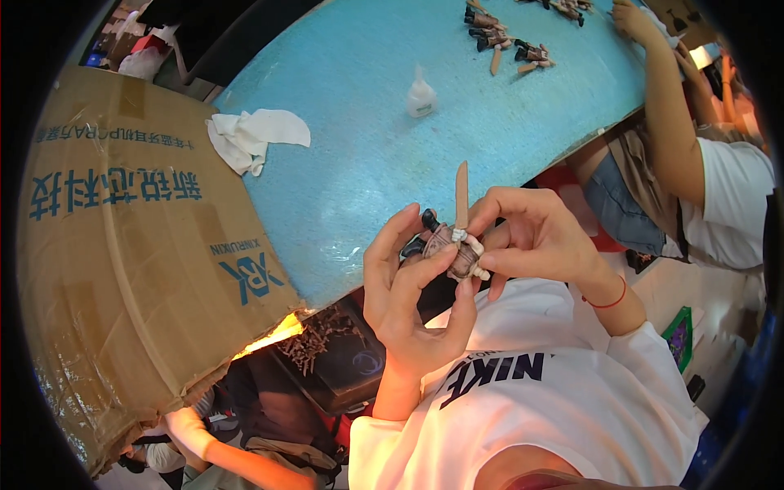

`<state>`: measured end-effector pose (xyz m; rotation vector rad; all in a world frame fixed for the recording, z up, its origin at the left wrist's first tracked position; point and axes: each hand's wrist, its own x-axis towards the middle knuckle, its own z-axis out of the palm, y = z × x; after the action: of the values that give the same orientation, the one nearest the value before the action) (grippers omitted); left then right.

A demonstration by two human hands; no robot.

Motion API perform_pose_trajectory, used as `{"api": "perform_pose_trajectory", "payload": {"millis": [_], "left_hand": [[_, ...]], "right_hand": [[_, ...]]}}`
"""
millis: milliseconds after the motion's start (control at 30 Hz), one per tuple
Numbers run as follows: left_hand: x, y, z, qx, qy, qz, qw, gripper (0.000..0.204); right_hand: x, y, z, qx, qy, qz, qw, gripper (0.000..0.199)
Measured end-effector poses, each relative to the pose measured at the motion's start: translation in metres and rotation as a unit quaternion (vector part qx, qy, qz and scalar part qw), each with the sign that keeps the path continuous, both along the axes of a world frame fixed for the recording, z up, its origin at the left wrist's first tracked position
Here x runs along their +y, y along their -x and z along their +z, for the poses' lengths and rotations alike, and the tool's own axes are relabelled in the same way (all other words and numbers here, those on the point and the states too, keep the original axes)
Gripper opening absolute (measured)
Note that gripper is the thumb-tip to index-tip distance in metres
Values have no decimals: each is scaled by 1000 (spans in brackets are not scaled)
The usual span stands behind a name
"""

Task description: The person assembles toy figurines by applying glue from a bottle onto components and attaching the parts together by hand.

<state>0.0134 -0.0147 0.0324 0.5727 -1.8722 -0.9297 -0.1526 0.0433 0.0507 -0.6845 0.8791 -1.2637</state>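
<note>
The left hand [408, 294] and right hand [535, 237] share one grip, closed around a small brown-and-black molded figurine with a long flat tan blade [462, 196]. The figurine is held in front of the chest, just off the near edge of the worktop, its black boots toward the upper left and the blade pointing up, away from the body.

The left hand rises from below, wrist bent, fingers curled about the boots and body, the thumb raised near the figurine's lower end. The right hand reaches in from the right with knuckles up, its thumb and forefinger pinching the figurine's other side; a thin red cord [606, 304] circles that wrist.

Beyond is the light-blue worktop [351, 106], bearing a small translucent knotted plastic bag [421, 100] and, farther off, similar dark-and-brown figurines [490, 38]. A crumpled white cloth [257, 135] lies at the left, against a large brown cardboard box [131, 253]. At upper right, a co-worker's hand [635, 23] is over the far side.
</note>
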Motion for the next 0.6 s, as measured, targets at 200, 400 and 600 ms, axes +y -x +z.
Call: {"api": "perform_pose_trajectory", "payload": {"millis": [200,400,600], "left_hand": [[3,4,6,-9,-12,-1,1000,29],[-1,5,7,-29,13,-19,999,30],[1,13,8,4,13,-6,1000,31]], "right_hand": [[-1,3,-2,-2,7,29,1000,19],[-1,0,3,0,8,-25,1000,19],[2,-1,6,27,24,-27,999,21]]}}
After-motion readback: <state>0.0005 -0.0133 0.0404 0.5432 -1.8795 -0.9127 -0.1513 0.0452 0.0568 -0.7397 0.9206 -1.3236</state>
